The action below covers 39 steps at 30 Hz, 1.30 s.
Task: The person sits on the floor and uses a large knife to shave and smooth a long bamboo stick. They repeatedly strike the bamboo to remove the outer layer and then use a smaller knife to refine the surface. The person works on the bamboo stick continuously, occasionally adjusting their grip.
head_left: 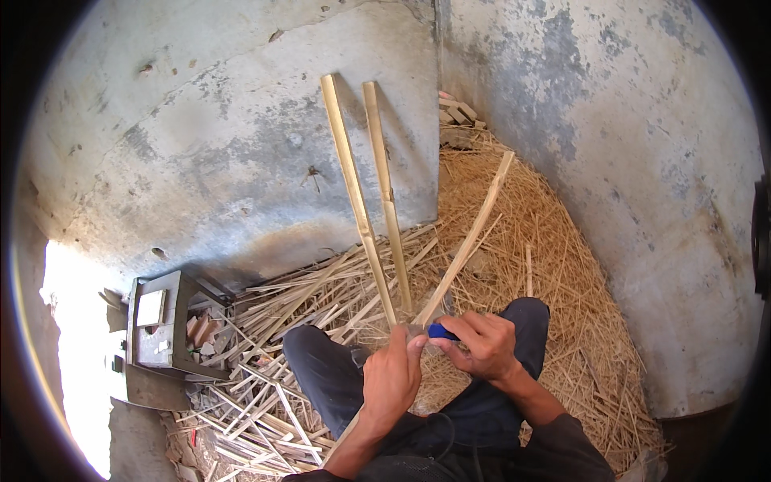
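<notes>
A long pale bamboo strip [470, 237] slants down from the upper right to my hands, and its lower end seems to run on beneath my left forearm. My left hand [392, 373] is closed around this strip, thumb pointing at the right hand. Close beside it, my right hand [482, 345] grips a blue-handled knife [442, 331]. Its small greyish blade lies at the strip between the two hands, partly hidden by the fingers. Just beyond the left hand, two bamboo strips [347, 161] lean on the wall; the longer one's foot reaches close to my fingers.
Shavings [578, 353] heap up on the right. Loose split strips [273, 426] lie criss-crossed on the left. A dark wooden cabinet [161, 345] with broken pieces inside stands at the left. Grey, worn walls [217, 120] meet in a corner ahead, near some stacked bricks [459, 112]. My bent knees flank the work.
</notes>
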Motion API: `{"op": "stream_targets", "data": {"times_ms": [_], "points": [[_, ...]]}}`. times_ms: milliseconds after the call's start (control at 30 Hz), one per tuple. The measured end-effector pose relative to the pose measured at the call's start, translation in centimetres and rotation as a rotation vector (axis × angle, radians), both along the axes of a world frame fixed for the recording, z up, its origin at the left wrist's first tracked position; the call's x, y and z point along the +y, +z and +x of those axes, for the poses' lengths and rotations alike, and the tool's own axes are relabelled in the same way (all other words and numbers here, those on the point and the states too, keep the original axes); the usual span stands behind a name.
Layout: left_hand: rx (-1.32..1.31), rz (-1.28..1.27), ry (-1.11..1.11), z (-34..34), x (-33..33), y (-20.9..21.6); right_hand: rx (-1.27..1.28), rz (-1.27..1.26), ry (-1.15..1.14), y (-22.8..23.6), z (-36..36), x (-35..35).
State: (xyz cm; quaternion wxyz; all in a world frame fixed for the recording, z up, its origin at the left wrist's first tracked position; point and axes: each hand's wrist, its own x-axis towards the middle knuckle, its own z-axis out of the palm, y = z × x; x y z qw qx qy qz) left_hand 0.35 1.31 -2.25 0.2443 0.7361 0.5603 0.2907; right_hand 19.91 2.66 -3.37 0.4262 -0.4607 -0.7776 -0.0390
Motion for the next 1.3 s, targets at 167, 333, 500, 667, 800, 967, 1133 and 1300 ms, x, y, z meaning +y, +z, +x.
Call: {"op": "stream_targets", "data": {"times_ms": [167, 333, 500, 667, 800, 967, 1133, 1300], "points": [[0.063, -0.040, 0.001, -0.5, -1.1, -0.8, 0.165, 0.070, -0.175, -0.9, 2.1, 1.9], [0.073, -0.147, -0.035, -2.7, -4.4, -3.6, 0.324, 0.065, -0.532, -0.4, 10.0, 7.3], [-0.080, -0.239, -0.032, -5.2, -4.6, -5.4, 0.498, -0.164, -0.552, -0.1, 13.9, 7.9], [-0.360, -0.313, -0.092, -4.8, -2.4, -4.9, 0.728, -0.305, -0.103, -2.1, 7.1, 5.4], [-0.791, -0.811, -0.146, -3.7, -1.2, -3.8, 1.009, -0.708, 0.270, -2.4, 2.6, 3.1], [-0.828, -1.050, -0.309, -3.1, -0.1, -3.2, 1.189, -0.819, 0.313, -1.0, 0.3, 2.3], [-0.819, -0.992, -0.370, -3.3, 0.3, -3.8, 1.234, -0.780, 0.273, -0.8, 0.3, 2.0], [-0.757, -0.771, -0.588, -4.9, -0.2, -7.2, 1.299, -0.649, 0.158, -1.5, 1.1, 2.7]]}}
